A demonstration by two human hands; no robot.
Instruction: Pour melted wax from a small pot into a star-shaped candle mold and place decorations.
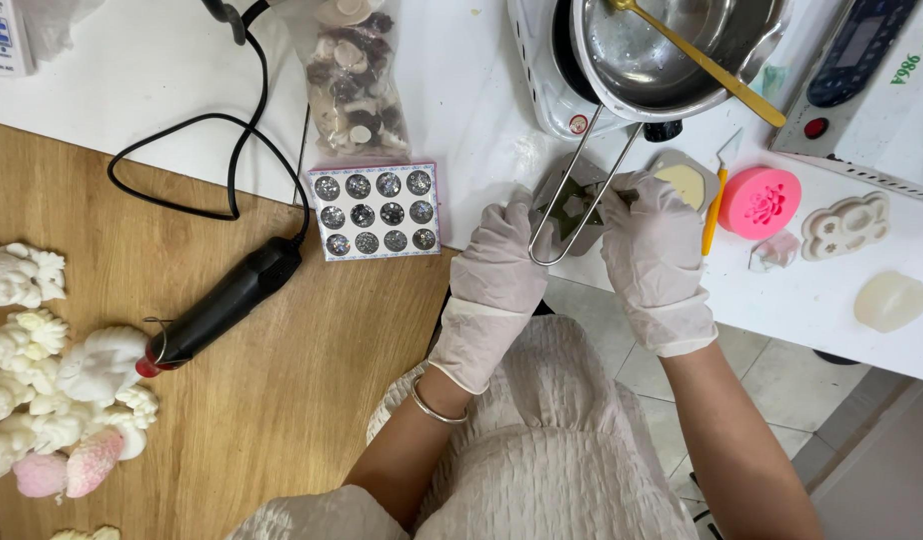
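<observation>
Both hands wear white gloves and meet at the white table's front edge. My left hand (pixel 500 262) and my right hand (pixel 650 248) together grip a small grey mould (pixel 574 205) with a star-shaped hollow. The wire loop handle (pixel 567 215) of a steel pot (pixel 672 50) crosses over the mould between my hands. A gold spoon (pixel 707 65) rests in the pot, which sits on a white hotplate (pixel 552 95).
Right of my hands lie a cream-filled mould (pixel 685 182), an orange craft knife (pixel 715 200), a pink flower mould (pixel 760 202), a white flower mould (pixel 847 226) and a translucent wax piece (pixel 892 300). A glitter tray (pixel 375 212), a black heat tool (pixel 222 305) and white figurines (pixel 42 370) lie left.
</observation>
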